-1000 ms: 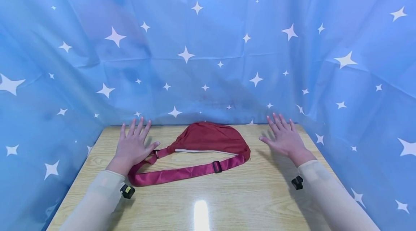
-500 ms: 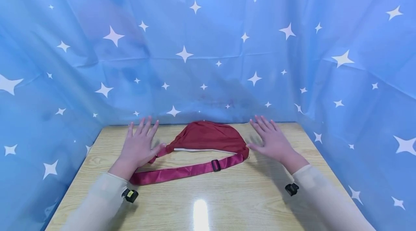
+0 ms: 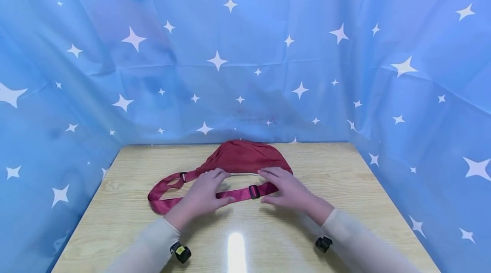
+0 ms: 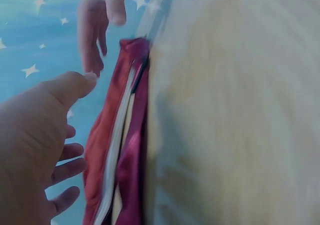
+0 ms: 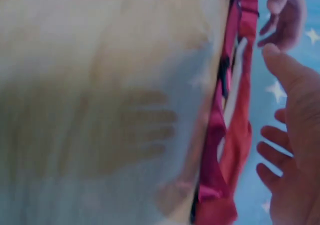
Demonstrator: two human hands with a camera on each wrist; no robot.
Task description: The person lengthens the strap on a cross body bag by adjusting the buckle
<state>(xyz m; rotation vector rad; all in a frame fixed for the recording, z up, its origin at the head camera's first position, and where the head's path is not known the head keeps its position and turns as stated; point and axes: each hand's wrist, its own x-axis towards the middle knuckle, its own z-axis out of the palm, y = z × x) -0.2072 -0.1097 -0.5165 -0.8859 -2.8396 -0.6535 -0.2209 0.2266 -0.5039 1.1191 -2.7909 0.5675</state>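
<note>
A dark red waist bag point(image 3: 245, 156) lies on the table with its white zipper point(image 4: 113, 150) facing the person. Its magenta strap point(image 3: 238, 195) loops round on the near side and carries a black slider buckle point(image 3: 254, 192). Above the strap hovers my left hand point(image 3: 203, 194), fingers loosely bent and holding nothing. My right hand point(image 3: 287, 190) hovers over the strap's right part, also with nothing in it. Both wrist views show a gap between the fingers and the bag. In the left wrist view, the left hand point(image 4: 40, 140) is beside the bag.
The wooden table point(image 3: 126, 239) extends on all sides of the bag, with a bright light reflection at the front. A blue curtain point(image 3: 245, 51) with white stars hangs behind the table and along both sides. A black camera is worn on each wrist.
Both hands have come inward and nearer to the person, from the bag's two sides to above its strap. Their fingers, spread wide before, are now more bent. The bag lies as before.
</note>
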